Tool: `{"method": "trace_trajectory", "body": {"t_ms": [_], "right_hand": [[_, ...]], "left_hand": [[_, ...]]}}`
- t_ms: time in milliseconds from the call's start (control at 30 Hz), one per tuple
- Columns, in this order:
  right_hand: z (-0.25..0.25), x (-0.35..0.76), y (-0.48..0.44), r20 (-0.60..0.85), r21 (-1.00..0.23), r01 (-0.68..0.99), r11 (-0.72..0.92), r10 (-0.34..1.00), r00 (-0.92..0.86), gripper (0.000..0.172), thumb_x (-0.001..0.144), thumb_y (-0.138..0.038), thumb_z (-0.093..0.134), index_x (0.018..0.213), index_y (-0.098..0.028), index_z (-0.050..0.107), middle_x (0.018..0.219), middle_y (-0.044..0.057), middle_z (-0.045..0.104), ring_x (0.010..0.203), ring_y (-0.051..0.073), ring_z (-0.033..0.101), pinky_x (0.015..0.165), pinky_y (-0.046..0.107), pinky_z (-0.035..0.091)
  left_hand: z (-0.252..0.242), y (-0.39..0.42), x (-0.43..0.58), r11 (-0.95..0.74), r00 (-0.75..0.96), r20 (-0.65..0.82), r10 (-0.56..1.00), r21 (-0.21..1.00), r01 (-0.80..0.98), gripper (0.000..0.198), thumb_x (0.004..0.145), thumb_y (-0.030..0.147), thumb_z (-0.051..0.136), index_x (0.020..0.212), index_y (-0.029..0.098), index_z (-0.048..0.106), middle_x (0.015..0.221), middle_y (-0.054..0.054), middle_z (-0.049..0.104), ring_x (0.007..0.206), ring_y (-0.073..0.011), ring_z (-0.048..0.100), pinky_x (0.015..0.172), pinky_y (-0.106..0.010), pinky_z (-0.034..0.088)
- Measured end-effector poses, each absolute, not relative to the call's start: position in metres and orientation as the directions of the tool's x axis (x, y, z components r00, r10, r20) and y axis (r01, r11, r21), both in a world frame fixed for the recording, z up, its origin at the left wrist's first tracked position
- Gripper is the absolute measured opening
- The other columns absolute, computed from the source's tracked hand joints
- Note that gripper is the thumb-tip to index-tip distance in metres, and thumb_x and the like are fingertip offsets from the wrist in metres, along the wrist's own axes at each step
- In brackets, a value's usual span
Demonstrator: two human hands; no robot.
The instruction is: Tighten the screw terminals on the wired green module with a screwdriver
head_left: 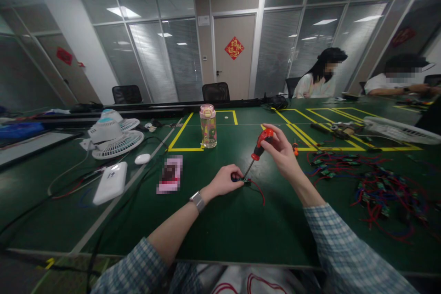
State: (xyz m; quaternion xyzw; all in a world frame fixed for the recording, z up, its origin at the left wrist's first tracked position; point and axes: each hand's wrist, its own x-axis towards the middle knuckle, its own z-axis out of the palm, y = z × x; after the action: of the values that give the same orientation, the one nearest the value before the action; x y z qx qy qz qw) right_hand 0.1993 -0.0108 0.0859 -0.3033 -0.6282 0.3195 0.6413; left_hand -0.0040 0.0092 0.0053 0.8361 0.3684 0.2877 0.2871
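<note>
A small green circuit board (247,181) with a red wire (261,191) lies at the middle of the green table. My left hand (225,179) pinches the board at its left end, wrist low over the tabletop. A red and black screwdriver (258,148) leans over the board, its tip down at the board's top side. Fingers of my right hand (279,148) are closed around the handle's upper end. Whether the tip sits in a screw is too small to tell.
To the right lies a heap of wired circuit boards (382,193). A bottle (208,128) stands ahead, with a pink card (170,174) nearer. White fans (115,140) and a white case (110,183) are at left. Two people (319,76) sit across the table.
</note>
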Motion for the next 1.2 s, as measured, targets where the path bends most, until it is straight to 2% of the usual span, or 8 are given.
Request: {"method": "trace_trajectory", "body": {"t_ms": [233,400,500,633,733,833,1000,1200], "right_hand": [[0.081,0.206,0.003,0.643,-0.738,-0.016,0.675,0.710,0.287,0.039,0.082,-0.035,0.066,0.119,-0.031,0.057,0.094,0.000,0.062,0.088,0.018,0.060,0.087,0.036,0.049],[0.077,0.239,0.017,0.638,-0.704,0.253,0.663,0.435,0.636,0.042,0.082,-0.038,0.064,0.120,-0.025,0.049,0.099,0.004,0.059,0.083,0.018,0.060,0.081,0.037,0.050],[0.063,0.262,0.025,0.719,-0.693,0.601,0.397,0.430,0.545,0.038,0.082,-0.035,0.062,0.114,-0.020,0.049,0.098,0.006,0.057,0.081,0.021,0.059,0.076,0.036,0.049],[0.036,0.277,0.035,0.630,-0.387,0.922,0.001,0.731,0.264,0.019,0.085,-0.025,0.053,0.102,-0.017,0.054,0.107,0.013,0.052,0.079,0.021,0.057,0.065,0.031,0.043],[0.021,0.276,0.043,0.497,-0.179,0.978,-0.109,0.848,0.185,0.020,0.088,-0.021,0.048,0.106,-0.014,0.054,0.109,0.016,0.050,0.074,0.020,0.057,0.057,0.028,0.038],[0.014,0.277,0.049,0.453,-0.076,0.988,-0.138,0.878,0.157,0.022,0.091,-0.019,0.044,0.109,-0.012,0.053,0.111,0.019,0.050,0.078,0.022,0.058,0.058,0.028,0.037],[0.006,0.286,0.056,0.417,-0.012,0.987,-0.160,0.896,0.150,0.024,0.093,-0.021,0.045,0.111,-0.007,0.054,0.111,0.023,0.052,0.088,0.026,0.060,0.071,0.034,0.041],[0.007,0.286,0.057,0.537,-0.033,0.973,-0.229,0.817,0.210,0.037,0.096,-0.031,0.036,0.107,-0.007,0.061,0.104,0.024,0.059,0.098,0.033,0.055,0.083,0.042,0.037]], "left_hand": [[0.011,0.006,-0.004,-0.553,0.568,0.253,0.783,0.701,0.450,0.011,0.076,0.023,0.070,0.083,0.014,0.068,0.084,-0.002,0.061,0.076,-0.0133,0.056,0.070,-0.024,0.045],[0.009,0.006,-0.005,-0.542,0.571,0.249,0.782,0.724,0.426,0.013,0.077,0.024,0.069,0.086,0.015,0.069,0.088,-0.003,0.061,0.078,-0.0135,0.056,0.071,-0.025,0.046],[0.010,0.006,-0.005,-0.536,0.567,0.243,0.787,0.724,0.434,0.012,0.077,0.024,0.069,0.086,0.015,0.069,0.087,-0.003,0.061,0.078,-0.0136,0.056,0.071,-0.025,0.046],[0.013,0.004,-0.004,-0.534,0.561,0.237,0.793,0.714,0.453,0.011,0.076,0.022,0.069,0.084,0.015,0.069,0.087,-0.003,0.062,0.077,-0.0134,0.056,0.071,-0.025,0.046],[0.014,0.004,-0.003,-0.536,0.556,0.243,0.795,0.711,0.455,0.009,0.076,0.020,0.069,0.083,0.014,0.069,0.085,-0.003,0.062,0.075,-0.0128,0.056,0.070,-0.025,0.046],[0.012,0.005,-0.003,-0.540,0.557,0.249,0.792,0.712,0.449,0.008,0.076,0.020,0.069,0.082,0.014,0.068,0.084,-0.002,0.062,0.074,-0.0126,0.056,0.069,-0.024,0.046],[0.008,0.007,-0.003,-0.546,0.565,0.250,0.786,0.709,0.446,0.010,0.076,0.023,0.069,0.083,0.015,0.069,0.085,-0.003,0.063,0.075,-0.0133,0.056,0.069,-0.025,0.046],[0.011,0.005,-0.003,-0.534,0.560,0.243,0.792,0.719,0.444,0.010,0.076,0.021,0.069,0.084,0.015,0.069,0.087,-0.003,0.062,0.077,-0.0134,0.057,0.071,-0.025,0.046]]}}
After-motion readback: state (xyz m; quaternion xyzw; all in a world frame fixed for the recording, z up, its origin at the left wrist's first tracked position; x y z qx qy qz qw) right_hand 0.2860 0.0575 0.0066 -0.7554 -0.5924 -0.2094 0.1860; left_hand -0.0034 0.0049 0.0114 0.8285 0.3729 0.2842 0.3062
